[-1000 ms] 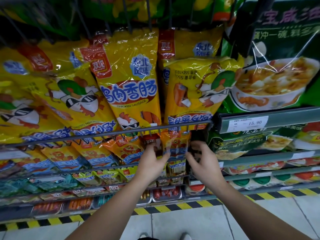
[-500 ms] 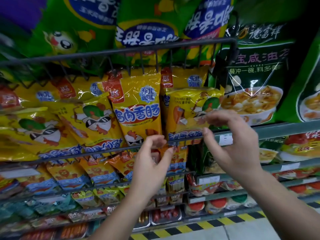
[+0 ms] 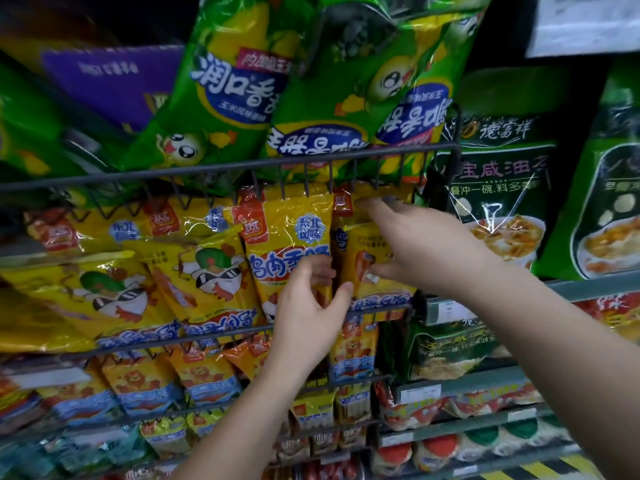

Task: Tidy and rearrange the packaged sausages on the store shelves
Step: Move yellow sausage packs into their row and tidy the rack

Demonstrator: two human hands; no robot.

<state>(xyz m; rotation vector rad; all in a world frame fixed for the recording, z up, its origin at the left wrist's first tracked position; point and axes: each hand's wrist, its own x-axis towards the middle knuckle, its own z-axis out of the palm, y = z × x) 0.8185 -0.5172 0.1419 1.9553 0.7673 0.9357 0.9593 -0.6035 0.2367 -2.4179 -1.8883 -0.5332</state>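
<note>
Two bare hands up at one dark wire shelf rail (image 3: 381, 309). With the left hand (image 3: 304, 317), gripping the lower right edge of an upright glossy yellow plastic sausage packet with a red corner label (image 3: 287, 244): fingers curled onto its front, thumb out to the right at the seam with the neighbour. With the right hand (image 3: 426, 251), holding that neighbour, a glossy yellow plastic sausage packet with its print upside down (image 3: 360, 247): fingers spread well away from the thumb, blurred fingertips at its top edge, thumb pressed on its front lower down. Both packets standing behind the rail just beneath the left thumb, touching side by side. Above the right fingertips, shiny green plastic bags with cartoon faces (image 3: 242, 98). Beyond the right knuckles, dark green soup-mix bags (image 3: 498, 188). Under the left wrist, small orange packets with lion prints (image 3: 204, 375).
</note>
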